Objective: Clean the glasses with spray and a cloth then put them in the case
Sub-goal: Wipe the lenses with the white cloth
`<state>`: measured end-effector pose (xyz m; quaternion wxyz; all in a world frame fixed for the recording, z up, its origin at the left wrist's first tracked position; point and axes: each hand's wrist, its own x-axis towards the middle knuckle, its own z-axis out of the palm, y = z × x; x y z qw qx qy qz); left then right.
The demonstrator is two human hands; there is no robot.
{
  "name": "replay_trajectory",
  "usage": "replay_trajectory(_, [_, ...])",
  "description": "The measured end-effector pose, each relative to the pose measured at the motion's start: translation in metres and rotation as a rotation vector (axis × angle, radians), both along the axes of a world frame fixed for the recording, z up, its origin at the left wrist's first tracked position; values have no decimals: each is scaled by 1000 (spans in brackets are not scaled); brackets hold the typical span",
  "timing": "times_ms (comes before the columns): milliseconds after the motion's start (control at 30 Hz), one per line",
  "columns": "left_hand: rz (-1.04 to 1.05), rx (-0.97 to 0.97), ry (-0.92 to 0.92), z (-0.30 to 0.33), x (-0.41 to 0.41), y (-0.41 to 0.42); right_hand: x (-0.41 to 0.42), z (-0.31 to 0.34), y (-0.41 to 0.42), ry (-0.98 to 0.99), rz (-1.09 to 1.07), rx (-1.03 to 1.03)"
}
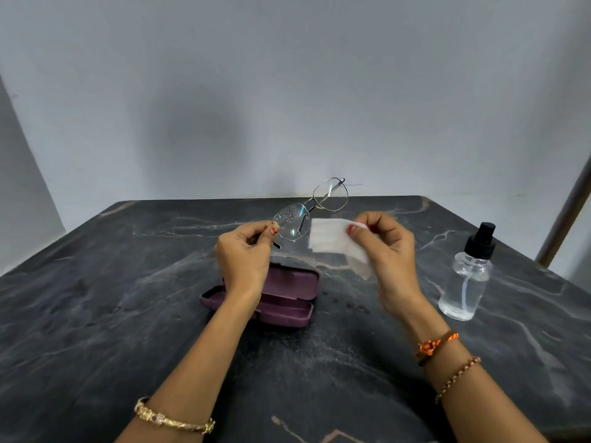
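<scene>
My left hand (pixel 246 251) pinches the thin metal-framed glasses (pixel 311 206) at the near lens corner and holds them up above the table. The nearer lens carries fine spray droplets. My right hand (pixel 388 247) grips a white cloth (pixel 332 239) just right of that lens, with a small gap between cloth and glass. A maroon glasses case (pixel 287 294) lies open on the dark table below my hands, partly hidden by my left wrist. A clear spray bottle (pixel 468 276) with a black pump top stands upright to the right.
The dark marbled table (pixel 128 314) runs back to a plain grey wall. A brown post (pixel 566 212) leans at the far right edge, behind the bottle.
</scene>
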<state>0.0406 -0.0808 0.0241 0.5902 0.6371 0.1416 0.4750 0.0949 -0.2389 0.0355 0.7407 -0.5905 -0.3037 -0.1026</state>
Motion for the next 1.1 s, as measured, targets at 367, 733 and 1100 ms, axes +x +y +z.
replay_trajectory(367, [-65,-1,34,-2,-1,-9,-1,-3,-1,116,95,-149])
replay_trajectory(733, [-117,153,12,-4,0,-21,-12,-10,20,282,110,124])
replay_trajectory(1100, [-115,261,-61,-2,-3,-28,-18,-6,28,651,441,512])
